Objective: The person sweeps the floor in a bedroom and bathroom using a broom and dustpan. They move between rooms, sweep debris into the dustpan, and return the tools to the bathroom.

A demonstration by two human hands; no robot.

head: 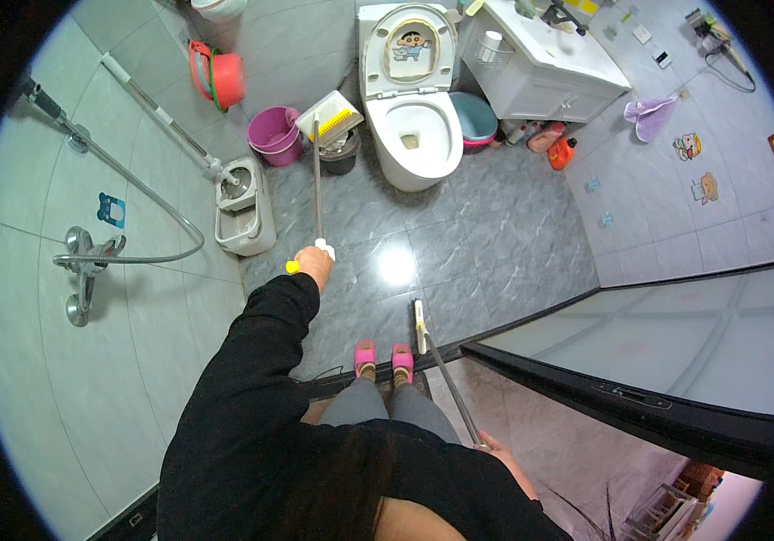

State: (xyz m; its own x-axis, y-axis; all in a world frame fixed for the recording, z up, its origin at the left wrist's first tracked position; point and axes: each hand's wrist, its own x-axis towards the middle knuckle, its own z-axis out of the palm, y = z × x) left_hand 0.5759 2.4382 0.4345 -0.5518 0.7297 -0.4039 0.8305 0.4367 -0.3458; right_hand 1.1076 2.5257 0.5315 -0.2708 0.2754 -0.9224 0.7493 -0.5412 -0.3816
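Observation:
My left hand (316, 264) grips the upper end of a long-handled dustpan's metal pole (319, 189), near its white and yellow fittings. The white dustpan (323, 111), with a row of yellow comb teeth, is tilted over a dark bag-lined trash bin (339, 162) and hides part of it. At my right side, my right hand (501, 452) is closed around the metal pole (453, 385) of a broom or floor wiper. Its narrow white head (420, 326) is down by the door threshold, just right of my pink slippers (365, 355). Bristles cannot be made out.
A toilet (421, 145) with raised lid stands right of the bin, a purple bucket (277, 138) left of it. A mop (170, 122) leans in its wringer bucket (252, 216). A shower hose (150, 182) hangs left. The black-framed door (685, 331) stands at right.

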